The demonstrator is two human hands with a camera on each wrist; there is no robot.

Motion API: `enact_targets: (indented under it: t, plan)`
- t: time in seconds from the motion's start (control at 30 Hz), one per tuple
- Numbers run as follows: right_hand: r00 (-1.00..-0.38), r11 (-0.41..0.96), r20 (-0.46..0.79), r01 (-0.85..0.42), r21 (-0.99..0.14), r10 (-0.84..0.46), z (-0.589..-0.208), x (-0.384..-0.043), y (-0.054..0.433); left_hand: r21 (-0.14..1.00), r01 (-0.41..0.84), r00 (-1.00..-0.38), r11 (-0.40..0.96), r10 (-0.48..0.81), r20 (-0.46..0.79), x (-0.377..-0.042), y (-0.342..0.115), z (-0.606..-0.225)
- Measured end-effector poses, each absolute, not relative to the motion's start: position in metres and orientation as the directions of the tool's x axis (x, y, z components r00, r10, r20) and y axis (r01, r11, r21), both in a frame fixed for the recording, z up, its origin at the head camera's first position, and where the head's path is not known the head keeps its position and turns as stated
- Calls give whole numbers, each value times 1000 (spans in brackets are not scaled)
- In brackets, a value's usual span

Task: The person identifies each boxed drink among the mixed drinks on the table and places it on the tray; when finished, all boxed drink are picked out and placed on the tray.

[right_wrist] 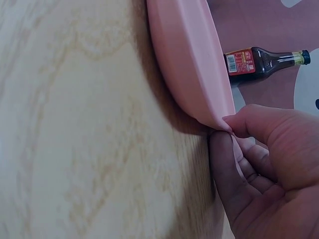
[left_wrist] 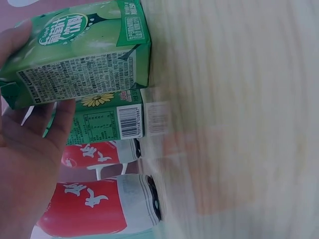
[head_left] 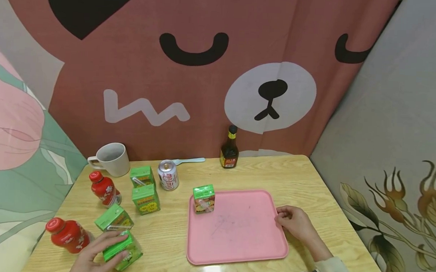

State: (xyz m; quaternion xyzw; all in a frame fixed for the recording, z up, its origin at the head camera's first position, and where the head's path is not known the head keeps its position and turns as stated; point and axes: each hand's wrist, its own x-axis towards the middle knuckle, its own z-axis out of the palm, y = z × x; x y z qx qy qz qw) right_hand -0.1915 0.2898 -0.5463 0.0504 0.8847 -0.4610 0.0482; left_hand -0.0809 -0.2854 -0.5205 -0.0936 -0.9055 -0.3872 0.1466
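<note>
My left hand [head_left: 97,254] grips a green drink carton [head_left: 124,250] from its top, fingers on one side and thumb on the other; the left wrist view shows its printed side [left_wrist: 79,74]. Just behind it stands another green carton [head_left: 114,218] with a straw on it. My right hand [head_left: 297,223] pinches the right rim of a pink tray [head_left: 243,233] between thumb and fingers, also seen in the right wrist view, where the tray wall [right_wrist: 187,59] lies over the table. At the tray's far left corner stands a small green-topped carton [head_left: 204,199].
Two red bottles [head_left: 70,235] [head_left: 106,189] stand at the left. Farther back are two green cartons [head_left: 146,199] [head_left: 142,176], a Coca-Cola can [head_left: 168,176], a grey mug [head_left: 112,159] and a light blue utensil [head_left: 192,161]. A dark sauce bottle [head_left: 230,148] stands by the back edge.
</note>
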Motion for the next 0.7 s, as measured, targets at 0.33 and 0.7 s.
enact_targets:
  t: [0.33,0.7]
  plan:
    - [-994,607,-104,108,-787,42,-548,-192,292,656,425,-887,624,140,441,-89,-278,-515]
    - [-994,588,-101,100,-803,31,-550,-192,292,667,533,-844,521,265,467,-115,-245,-488]
